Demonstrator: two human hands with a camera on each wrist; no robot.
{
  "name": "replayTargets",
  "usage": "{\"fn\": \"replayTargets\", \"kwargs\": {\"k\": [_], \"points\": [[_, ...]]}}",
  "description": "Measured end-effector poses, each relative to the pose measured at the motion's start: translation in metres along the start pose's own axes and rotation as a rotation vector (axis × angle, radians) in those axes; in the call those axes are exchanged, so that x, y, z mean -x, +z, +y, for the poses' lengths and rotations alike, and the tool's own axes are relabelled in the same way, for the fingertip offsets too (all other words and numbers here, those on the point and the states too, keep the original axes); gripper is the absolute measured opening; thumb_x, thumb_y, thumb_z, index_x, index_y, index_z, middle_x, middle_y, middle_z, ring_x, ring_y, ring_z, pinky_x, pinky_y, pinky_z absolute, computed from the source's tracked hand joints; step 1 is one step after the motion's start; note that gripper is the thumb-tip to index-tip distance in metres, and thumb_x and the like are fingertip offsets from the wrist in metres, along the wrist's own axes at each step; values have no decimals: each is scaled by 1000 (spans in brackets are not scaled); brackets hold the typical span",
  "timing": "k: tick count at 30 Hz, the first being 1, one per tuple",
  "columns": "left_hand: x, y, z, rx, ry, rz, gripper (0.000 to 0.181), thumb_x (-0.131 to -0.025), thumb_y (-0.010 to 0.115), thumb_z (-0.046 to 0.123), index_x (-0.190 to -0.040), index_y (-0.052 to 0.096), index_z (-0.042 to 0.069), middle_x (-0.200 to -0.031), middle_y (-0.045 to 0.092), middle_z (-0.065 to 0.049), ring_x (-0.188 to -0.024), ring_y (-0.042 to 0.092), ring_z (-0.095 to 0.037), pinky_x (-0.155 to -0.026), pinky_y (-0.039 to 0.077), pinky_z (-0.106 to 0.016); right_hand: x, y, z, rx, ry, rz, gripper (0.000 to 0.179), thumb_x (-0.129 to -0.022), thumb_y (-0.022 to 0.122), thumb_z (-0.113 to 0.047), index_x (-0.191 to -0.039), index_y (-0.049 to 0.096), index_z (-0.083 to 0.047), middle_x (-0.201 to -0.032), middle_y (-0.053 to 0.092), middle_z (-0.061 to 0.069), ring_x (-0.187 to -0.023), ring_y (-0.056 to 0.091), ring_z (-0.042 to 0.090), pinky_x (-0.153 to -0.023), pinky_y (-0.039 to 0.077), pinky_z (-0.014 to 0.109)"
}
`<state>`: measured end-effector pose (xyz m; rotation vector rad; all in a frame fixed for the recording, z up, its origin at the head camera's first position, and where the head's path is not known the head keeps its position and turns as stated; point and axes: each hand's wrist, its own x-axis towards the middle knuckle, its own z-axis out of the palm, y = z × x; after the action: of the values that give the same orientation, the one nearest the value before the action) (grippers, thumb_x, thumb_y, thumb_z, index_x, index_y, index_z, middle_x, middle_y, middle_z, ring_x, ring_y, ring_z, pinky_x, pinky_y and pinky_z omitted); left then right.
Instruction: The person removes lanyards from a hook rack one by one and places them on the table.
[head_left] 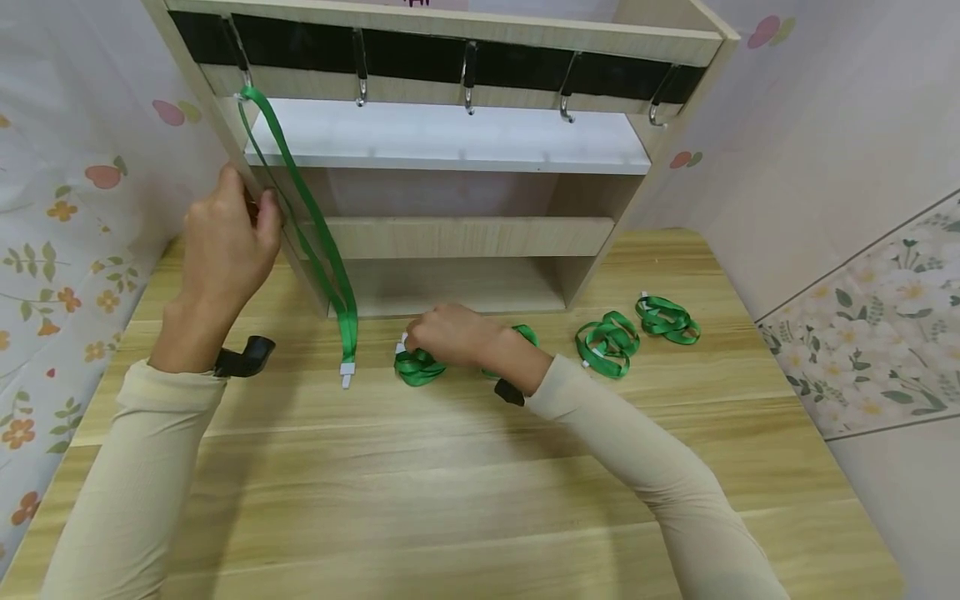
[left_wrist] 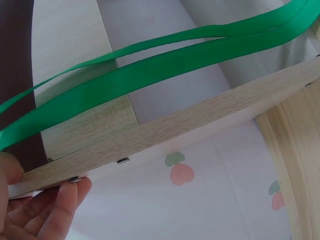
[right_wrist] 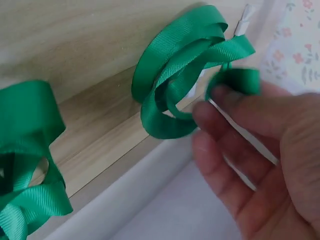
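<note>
My left hand grips the left side panel of a small wooden rack, thumb on one face and fingers on the other. Beside it, a green lanyard hangs in a long loop from the leftmost hook, its white clip down by the tabletop. My right hand is at a coiled green lanyard on the table. In the right wrist view, thumb and forefinger pinch one loop of that coiled ribbon, and its white clip sticks out at the far side.
Four more hooks, among them one hook, line the rack's black strip. More coiled lanyards lie to the right, one partly behind my right wrist, another coil and the farthest coil. A white shelf spans the rack.
</note>
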<state>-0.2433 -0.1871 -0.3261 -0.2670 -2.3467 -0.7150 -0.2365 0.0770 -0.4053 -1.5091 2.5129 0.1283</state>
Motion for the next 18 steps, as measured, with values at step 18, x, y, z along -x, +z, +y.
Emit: {"fn": "replayTargets", "kwargs": {"k": [18], "points": [[0,0,1,-2,-12,3,27,-100,47,14,-96,52,-13,-73,58,-29,-65,58,-47,-58,39,-49,7,-8,7,-98,-9,-2,37,-94,50,5,-99,76,-22,-95,66,-5,-90,63,9,-75,51,26]]}}
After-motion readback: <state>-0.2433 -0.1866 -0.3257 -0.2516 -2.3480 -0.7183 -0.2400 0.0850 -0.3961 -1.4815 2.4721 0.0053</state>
